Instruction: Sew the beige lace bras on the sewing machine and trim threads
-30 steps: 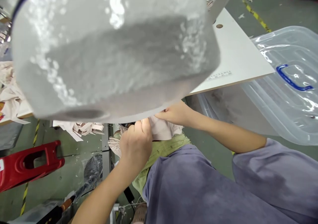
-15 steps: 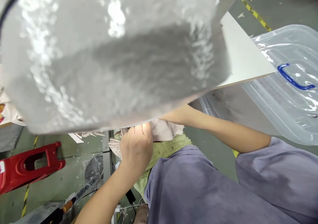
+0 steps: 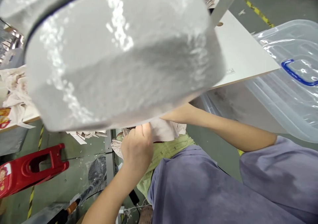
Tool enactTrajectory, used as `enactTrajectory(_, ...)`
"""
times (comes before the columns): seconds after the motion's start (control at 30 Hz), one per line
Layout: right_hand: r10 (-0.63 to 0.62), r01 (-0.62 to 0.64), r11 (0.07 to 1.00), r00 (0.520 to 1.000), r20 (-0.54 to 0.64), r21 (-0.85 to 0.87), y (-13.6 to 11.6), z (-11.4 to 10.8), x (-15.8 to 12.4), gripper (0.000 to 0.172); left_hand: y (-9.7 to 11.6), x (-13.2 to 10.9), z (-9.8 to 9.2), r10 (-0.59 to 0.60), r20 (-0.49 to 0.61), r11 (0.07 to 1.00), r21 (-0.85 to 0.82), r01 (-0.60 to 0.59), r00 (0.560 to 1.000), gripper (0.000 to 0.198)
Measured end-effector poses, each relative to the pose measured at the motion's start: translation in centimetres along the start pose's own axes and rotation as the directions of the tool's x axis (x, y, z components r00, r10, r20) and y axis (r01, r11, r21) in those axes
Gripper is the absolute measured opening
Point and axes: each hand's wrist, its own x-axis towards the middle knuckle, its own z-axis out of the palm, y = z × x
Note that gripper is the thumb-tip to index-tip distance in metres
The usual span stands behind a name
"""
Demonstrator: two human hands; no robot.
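Observation:
Pale pink fabric (image 3: 162,130) hangs over my lap, at the lower edge of a large glossy grey housing (image 3: 134,68) that fills the upper middle of the view. My left hand (image 3: 137,143) is closed, its fingers curled at the left edge of the fabric; the fingertips are partly hidden. At the fabric's right side, my right hand (image 3: 175,114) reaches under the housing. Only its wrist end shows, and its fingers are hidden. Lacy pieces of the same pale cloth show beside both hands.
A white tabletop (image 3: 244,52) extends to the right, near a clear plastic box with a blue handle (image 3: 299,75). More pale cloth (image 3: 17,88) lies on the left. A red stool (image 3: 32,167), a grey metal leg (image 3: 109,164) and cables stand lower left.
The view has shifted slightly, so the grey housing shows more of its top and left side, and more cloth appears at left. Both hands keep nearly the same place at the fabric.

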Motion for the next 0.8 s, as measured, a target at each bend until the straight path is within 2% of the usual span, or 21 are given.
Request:
enactTrajectory(0.23,0.01,-0.01,1.0,1.0,0.003,0.02,0.3,-0.6,-0.2,0.036,0.2,0.2,0.2,0.038,-0.034,0.999,-0.01,-0.038,0.999,0.029)
enactTrajectory(0.33,0.02,-0.02,0.998,1.0,0.0,0.052,0.3,-0.5,-0.1,0.038,-0.2,-0.1,0.3,0.006,-0.047,1.0,-0.024,-0.007,0.999,0.03)
enactTrajectory(0.47,0.039,-0.039,0.998,0.999,-0.008,0.058,0.0,0.0,-0.2,0.038,-0.9,-0.9,0.9,-0.045,0.011,0.997,-0.058,0.046,0.999,0.033)
enactTrajectory(0.63,0.062,-0.06,0.995,0.998,-0.015,0.08,0.5,-0.3,-1.0,0.038,-0.6,-1.3,1.5,-0.111,0.077,0.97,-0.209,0.125,0.991,0.032)
enactTrajectory(0.73,0.125,-0.122,0.989,0.991,-0.039,0.085,0.5,-0.3,-1.9,0.037,-0.6,-1.5,1.2,-0.232,0.147,0.878,-0.395,0.272,0.962,0.032)
enactTrajectory(0.8,0.185,-0.182,0.977,0.983,-0.014,0.106,0.1,-0.1,-3.0,0.026,-0.7,-1.9,0.8,-0.345,0.227,0.719,-0.559,0.412,0.911,0.028)
